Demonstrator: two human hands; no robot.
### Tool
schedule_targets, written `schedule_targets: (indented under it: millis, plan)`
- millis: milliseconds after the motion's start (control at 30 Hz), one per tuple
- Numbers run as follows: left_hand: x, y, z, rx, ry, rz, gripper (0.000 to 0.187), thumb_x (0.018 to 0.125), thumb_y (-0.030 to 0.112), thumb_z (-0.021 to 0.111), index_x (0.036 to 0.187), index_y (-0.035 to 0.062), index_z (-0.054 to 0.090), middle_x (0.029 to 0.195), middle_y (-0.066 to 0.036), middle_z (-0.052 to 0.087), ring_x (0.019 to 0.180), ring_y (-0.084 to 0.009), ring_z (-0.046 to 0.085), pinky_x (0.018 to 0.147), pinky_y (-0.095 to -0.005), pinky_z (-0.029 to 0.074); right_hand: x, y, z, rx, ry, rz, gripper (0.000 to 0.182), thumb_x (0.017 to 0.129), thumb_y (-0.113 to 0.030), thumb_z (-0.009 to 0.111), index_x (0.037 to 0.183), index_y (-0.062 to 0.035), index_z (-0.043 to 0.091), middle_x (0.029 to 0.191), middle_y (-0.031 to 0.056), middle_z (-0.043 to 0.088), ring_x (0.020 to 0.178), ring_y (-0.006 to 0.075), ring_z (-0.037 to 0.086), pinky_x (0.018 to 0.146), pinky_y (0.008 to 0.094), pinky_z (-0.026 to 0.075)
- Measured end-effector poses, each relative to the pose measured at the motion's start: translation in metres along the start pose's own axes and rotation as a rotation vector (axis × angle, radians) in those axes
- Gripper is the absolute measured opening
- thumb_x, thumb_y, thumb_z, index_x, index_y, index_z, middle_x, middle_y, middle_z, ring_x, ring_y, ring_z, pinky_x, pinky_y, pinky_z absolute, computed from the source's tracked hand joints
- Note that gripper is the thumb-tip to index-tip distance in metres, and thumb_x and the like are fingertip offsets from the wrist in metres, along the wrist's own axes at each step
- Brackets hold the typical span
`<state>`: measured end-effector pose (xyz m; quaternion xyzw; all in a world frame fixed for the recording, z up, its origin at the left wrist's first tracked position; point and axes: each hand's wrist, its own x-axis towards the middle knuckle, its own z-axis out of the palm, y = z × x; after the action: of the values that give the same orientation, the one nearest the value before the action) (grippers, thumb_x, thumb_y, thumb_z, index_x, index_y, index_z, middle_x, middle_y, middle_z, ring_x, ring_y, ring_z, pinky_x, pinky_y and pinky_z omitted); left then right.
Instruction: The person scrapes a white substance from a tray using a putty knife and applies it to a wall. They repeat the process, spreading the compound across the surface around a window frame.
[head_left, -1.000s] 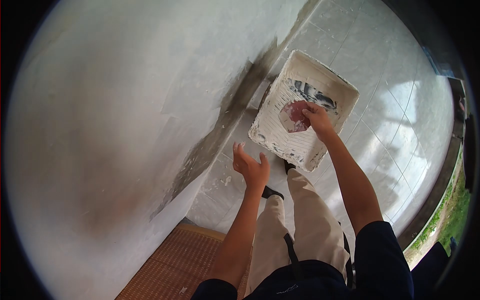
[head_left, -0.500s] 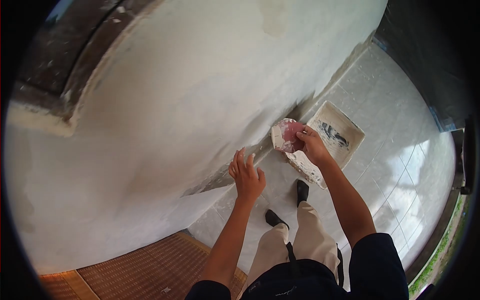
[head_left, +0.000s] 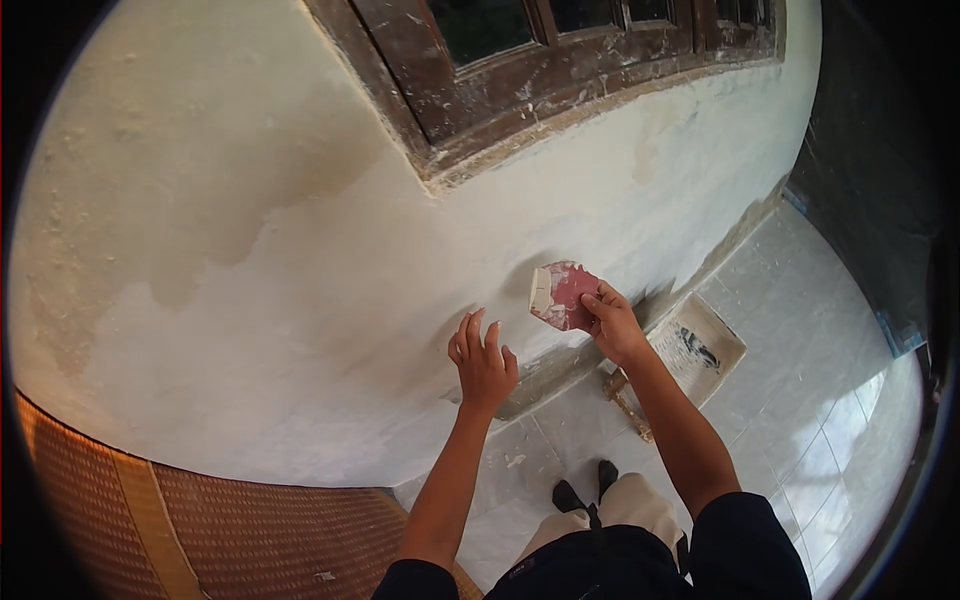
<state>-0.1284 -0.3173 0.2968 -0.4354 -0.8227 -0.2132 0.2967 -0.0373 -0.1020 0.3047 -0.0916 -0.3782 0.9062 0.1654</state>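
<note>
In my right hand (head_left: pixel 617 325) is a flat red putty scraper (head_left: pixel 572 296), pinched between thumb and fingers at its right edge. Pale putty coats the scraper's left edge and streaks its face. To the left of it my left hand (head_left: pixel 484 362) is raised before the wall, fingers spread and curving a little, with nothing in them. Behind both hands stands the plastered wall (head_left: pixel 330 300), off-white with darker damp-looking patches. Below my right forearm a pale, putty-smeared tray (head_left: pixel 728 345) rests on the floor, partly hidden by the arm.
A brown wooden window frame (head_left: pixel 440 150), spattered with white, is set in the wall above. Woven matting (head_left: pixel 260 530) lies at the lower left. Grey tiles (head_left: pixel 760 290) cover the floor along the wall's foot. A dark sheet (head_left: pixel 860 190) hangs at the right.
My view has swung upward and left, so more of the window shows. The scraper has gone from over the tray to in front of the wall, still in my right hand.
</note>
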Motion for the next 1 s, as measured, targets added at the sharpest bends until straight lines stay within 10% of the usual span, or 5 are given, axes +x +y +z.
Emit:
schedule_targets:
  millis: [1000]
  plan:
    - [0.033,-0.050,-0.151,0.355,0.305,-0.039,0.049,0.075,0.003,0.060,0.123,0.0069,0.049,0.138,-0.019,0.045,0.131,-0.0373,0.038,0.101,-0.0524,0.028,0.001,-0.024,0.179,0.228,-0.426,0.043,0.034,0.101,-0.003,0.041,0.135,0.0019,0.044,0.130,0.0130,0.057,0.118,0.0223,0.059,0.102,0.0390,0.050]
